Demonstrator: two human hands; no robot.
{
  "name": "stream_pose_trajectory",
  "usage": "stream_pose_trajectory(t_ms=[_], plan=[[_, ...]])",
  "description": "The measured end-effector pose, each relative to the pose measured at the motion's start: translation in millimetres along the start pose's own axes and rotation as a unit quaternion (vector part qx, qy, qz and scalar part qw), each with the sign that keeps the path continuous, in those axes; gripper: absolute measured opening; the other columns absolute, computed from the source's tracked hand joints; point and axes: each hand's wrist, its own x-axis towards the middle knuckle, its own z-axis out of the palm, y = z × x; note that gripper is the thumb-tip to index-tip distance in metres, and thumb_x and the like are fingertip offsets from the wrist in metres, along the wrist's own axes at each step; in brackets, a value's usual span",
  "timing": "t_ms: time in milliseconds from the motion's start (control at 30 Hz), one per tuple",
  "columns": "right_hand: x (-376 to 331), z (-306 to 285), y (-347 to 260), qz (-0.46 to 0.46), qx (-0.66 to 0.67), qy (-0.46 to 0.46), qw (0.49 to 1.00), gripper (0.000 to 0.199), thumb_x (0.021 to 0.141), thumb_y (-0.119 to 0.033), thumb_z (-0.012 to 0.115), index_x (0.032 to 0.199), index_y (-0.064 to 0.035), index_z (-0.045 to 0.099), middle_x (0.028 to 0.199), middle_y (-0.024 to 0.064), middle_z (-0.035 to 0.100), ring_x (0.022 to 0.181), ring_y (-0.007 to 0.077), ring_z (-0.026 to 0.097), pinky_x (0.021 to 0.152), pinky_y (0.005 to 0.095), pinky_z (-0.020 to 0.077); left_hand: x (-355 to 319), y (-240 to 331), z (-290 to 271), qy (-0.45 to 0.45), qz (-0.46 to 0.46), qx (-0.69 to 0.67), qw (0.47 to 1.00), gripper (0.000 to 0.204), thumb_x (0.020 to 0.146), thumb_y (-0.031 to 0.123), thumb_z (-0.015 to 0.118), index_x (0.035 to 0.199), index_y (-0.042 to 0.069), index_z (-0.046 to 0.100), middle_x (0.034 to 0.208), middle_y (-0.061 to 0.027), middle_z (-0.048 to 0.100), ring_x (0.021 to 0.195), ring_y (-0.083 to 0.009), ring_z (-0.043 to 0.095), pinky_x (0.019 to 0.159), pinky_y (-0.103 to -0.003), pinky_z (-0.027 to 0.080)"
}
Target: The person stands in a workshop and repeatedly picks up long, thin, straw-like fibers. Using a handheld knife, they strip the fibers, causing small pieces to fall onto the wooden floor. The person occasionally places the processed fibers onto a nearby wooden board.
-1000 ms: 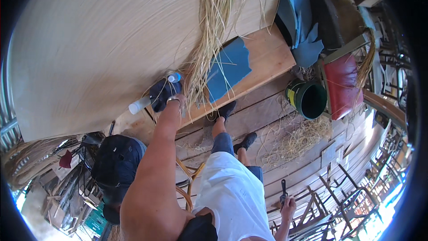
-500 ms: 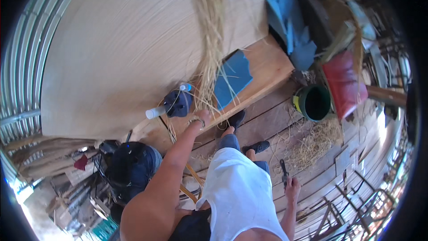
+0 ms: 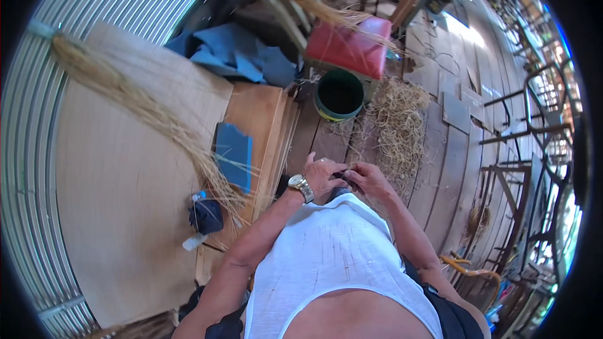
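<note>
My left hand, with a metal watch on its wrist, is in front of my white tank top. My right hand meets it there, fingers bent inward. Something small and dark shows between the two hands; their fingers hide most of it, so its kind cannot be made out. To the left, a long bundle of straw-coloured strands lies across a pale wooden board. The near end of the bundle spreads beside a blue sheet piece.
A dark bucket stands ahead, beside a red padded seat. Loose strand scraps cover part of the plank floor. At left are a dark pouch and a white cylinder; metal frames stand right.
My left hand has left the near end of the strand bundle and come to my right hand. My right hand, which held a dark tool out to the side, has moved inward. The view has turned right.
</note>
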Motion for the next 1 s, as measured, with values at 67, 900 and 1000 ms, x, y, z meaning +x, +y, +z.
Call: stream_pose_trajectory(t_ms=[67,900,1000], plan=[[-12.3,-19.5,18.0,-0.023,0.009,0.001,1.0,0.023,0.091,-0.026,0.064,0.088,-0.0033,0.063,0.063,0.0009,0.057,0.051,0.0079,0.05,0.044,0.0253,0.0394,10.1,22.4,8.5,0.038,0.0,-0.039,0.999,0.04,0.071,0.035,0.074,0.107,0.017,0.068,0.099,-0.0035,0.07,0.099,-0.0198,0.064,0.097,-0.048,0.039],[-48.7,-47.9,39.7,-0.046,0.132,0.089,0.986,0.016,0.094,-0.021,0.057,0.096,-0.0058,0.061,0.058,0.0012,0.054,0.051,0.0081,0.053,0.047,0.0256,0.043,111.8,43.3,36.0,0.136,-0.113,-0.795,0.581,0.008,0.097,0.023,0.052,0.096,0.015,0.05,0.072,-0.0035,0.059,0.044,-0.0089,0.039,0.041,-0.024,0.031],[-32.9,-62.0,59.8,-0.08,0.131,0.195,0.969,0.016,0.091,-0.019,0.058,0.102,-0.0067,0.062,0.069,0.005,0.061,0.062,0.0125,0.06,0.057,0.0281,0.0495,106.5,35.5,33.6,0.164,-0.137,-0.785,0.582,0.007,0.097,0.022,0.052,0.095,0.016,0.049,0.069,-0.0016,0.055,0.042,-0.0066,0.032,0.038,-0.023,0.025]])
